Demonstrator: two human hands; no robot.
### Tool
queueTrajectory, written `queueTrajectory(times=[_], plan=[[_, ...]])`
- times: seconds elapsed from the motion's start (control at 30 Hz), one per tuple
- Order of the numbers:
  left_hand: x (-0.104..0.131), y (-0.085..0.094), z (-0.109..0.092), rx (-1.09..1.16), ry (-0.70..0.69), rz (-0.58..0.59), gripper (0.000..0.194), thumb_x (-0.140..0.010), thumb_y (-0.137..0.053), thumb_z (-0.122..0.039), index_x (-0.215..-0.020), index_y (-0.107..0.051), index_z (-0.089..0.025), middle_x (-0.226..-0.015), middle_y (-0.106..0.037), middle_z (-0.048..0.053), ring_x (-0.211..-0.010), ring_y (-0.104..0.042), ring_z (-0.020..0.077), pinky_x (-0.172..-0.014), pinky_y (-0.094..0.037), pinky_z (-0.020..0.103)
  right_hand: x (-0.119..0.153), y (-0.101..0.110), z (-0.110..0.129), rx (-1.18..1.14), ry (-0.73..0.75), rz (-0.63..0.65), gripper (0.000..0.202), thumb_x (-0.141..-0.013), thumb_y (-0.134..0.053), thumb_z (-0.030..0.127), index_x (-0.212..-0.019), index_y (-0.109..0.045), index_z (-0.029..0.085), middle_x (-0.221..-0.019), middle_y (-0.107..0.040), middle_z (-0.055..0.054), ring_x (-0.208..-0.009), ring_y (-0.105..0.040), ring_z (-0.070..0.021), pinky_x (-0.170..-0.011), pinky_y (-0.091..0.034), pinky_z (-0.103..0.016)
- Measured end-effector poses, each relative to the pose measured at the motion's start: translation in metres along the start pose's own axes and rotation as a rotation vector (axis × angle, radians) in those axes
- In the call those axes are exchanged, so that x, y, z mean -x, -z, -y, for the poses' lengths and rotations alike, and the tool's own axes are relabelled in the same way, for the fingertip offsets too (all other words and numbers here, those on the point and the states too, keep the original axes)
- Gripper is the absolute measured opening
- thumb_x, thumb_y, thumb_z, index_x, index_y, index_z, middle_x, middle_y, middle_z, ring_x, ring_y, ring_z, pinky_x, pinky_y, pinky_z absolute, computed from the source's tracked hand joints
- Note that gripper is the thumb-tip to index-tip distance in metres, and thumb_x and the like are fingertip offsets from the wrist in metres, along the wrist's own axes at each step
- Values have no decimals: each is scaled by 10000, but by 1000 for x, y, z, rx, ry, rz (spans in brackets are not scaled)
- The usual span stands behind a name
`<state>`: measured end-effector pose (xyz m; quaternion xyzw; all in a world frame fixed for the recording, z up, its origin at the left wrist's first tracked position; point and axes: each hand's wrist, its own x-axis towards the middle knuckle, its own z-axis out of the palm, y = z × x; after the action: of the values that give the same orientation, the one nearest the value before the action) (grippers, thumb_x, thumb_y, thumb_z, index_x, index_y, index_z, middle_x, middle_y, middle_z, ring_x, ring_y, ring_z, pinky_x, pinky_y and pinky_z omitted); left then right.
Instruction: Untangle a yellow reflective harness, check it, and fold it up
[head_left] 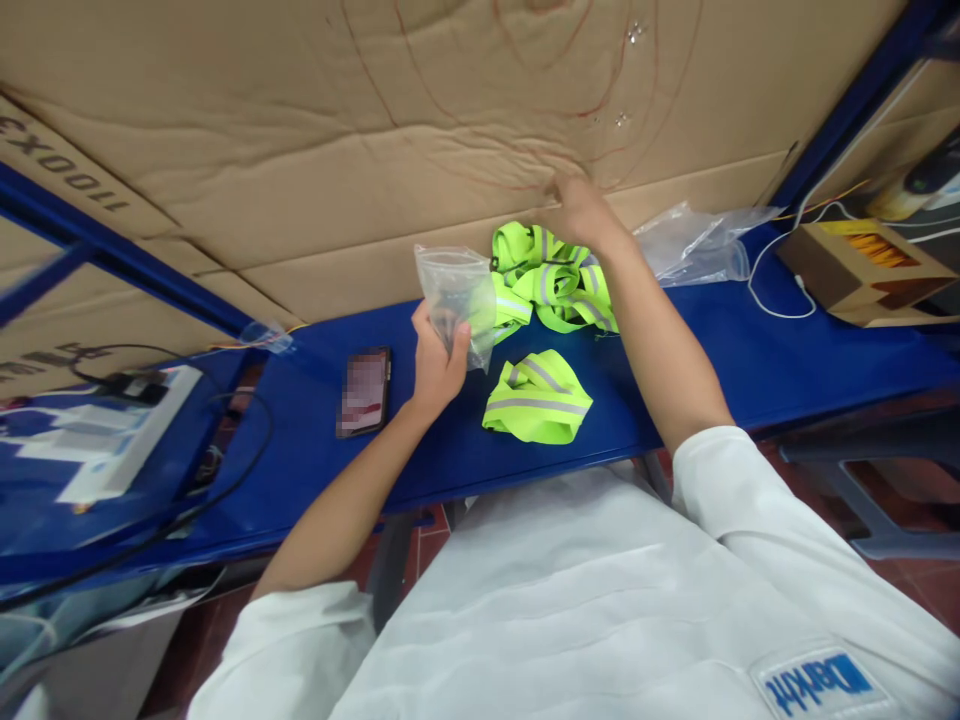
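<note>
Head camera, looking forward-down, close over blue bench [750, 360].

Clear plastic bag [454, 290], upright, held above the blue bench; crumpled neon-yellow reflective vests [551, 275] heaped behind it.

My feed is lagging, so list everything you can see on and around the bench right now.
Clear plastic bag: 1, transparent, held up in the left hand.
Folded vest: 1, neon yellow with grey stripes, on the blue bench, front centre.
Vest pile: count unclear, neon yellow, behind the folded one.
Loose plastic bags: clear, right of the pile.
Phone: 1, dark, left of the left hand.
Cardboard box: 1, brown, far right.
Cardboard sheet: brown, behind the bench.
Left hand: grip closed on the bag.
Right hand: reaching over the pile.
</note>
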<state>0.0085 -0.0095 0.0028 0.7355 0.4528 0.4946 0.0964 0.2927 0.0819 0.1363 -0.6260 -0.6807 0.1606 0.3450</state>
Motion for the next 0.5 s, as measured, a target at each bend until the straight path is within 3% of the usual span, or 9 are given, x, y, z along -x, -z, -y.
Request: queueTrajectory(times=[0.1, 0.23, 0.3, 0.4, 0.5], plan=[[2, -1, -2, -6, -16, -5, 682, -1045, -466, -683, -1503, -329, -196, -1233, -668, 163, -1111, -692, 273, -1023, -549, 470, 13, 11, 14, -53, 245, 64, 391, -910, -776, 459, -1245, -674, 285, -1445, -667, 1, -1390, -576, -227, -1271, -431, -423], [4, 1, -6, 22, -79, -60, 660, -1049, -472, -667, -1502, -298, -220, -1338, -633, 183, -1216, -680, 273, -1061, -546, 459, 40, 13, 46, -208, 488, 557, 843, -804, -815, 606, -1549, -488, 388, -1468, -669, 81, -1234, -686, -202, -1087, -585, -343], [5, 2, -7, 41, -110, -68, 665, -1047, -482, -659, -1507, -275, -225, -1439, -577, 212, -1312, -642, 287, -1117, -520, 470, 49, 4, 61, -231, 582, 705, 791, -749, -835, 619, -1466, -568, 419, -1393, -713, 143, -1207, -680, -209, -1083, -582, -342], [3, 2, -7, 83, -168, -28, 738, -1029, -515, -675, -1551, -218, -245, -1531, -490, 240, -1410, -583, 322, -1169, -486, 504, 52, -7, 74, -197, 635, 636, 386, -773, -822, 548, -1125, -713, 433, -1156, -773, 249, -1185, -632, -174, -1116, -537, -282], [1, 1, -5, 133, -271, 27, 858, -1002, -507, -732, -1628, -122, -288, -1650, -333, 254, -1495, -508, 375, -1202, -453, 557, 43, 5, 69, -218, 402, 381, 301, -864, -788, 360, -1151, -703, 387, -1236, -738, 257, -1221, -593, -122, -1200, -457, -246]])
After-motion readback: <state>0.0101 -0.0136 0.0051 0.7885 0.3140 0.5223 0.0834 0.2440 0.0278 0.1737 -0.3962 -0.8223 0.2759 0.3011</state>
